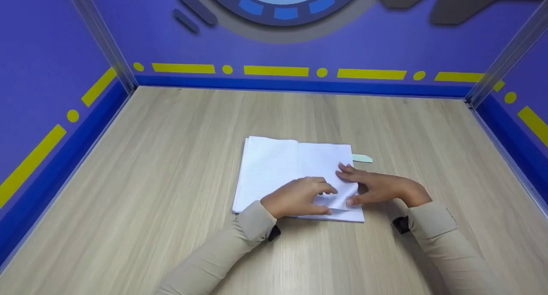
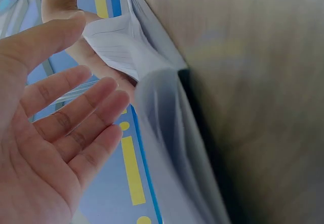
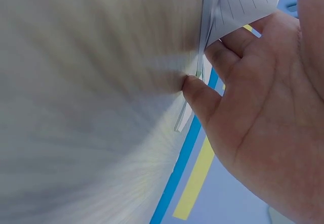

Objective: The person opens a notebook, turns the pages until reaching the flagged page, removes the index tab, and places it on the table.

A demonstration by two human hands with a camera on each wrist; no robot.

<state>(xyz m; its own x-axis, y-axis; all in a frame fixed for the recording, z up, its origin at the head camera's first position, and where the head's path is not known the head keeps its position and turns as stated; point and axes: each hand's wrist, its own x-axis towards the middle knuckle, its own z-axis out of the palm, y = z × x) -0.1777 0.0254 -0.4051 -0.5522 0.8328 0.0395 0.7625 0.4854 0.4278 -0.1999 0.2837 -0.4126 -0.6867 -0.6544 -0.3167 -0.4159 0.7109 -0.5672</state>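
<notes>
An open notebook (image 1: 269, 166) with white lined pages lies on the table. My left hand (image 1: 296, 197) hovers over the lower part of its right page, fingers loosely bent and thumb apart. In the left wrist view that hand (image 2: 55, 123) has nothing in its palm. My right hand (image 1: 379, 188) is at the notebook's right edge, its fingers spread on the page and its thumb near the lower corner. Between the hands a page (image 2: 114, 42) bulges up off those below. The right wrist view shows its raised lined corner (image 3: 243, 6) beside my right hand's fingers.
A pale green tab (image 1: 362, 158) sticks out past the notebook's right edge. Wood-grain table (image 1: 171, 158) surrounds the notebook. Blue-purple panels with yellow marks (image 1: 276, 71) wall in the back and both sides.
</notes>
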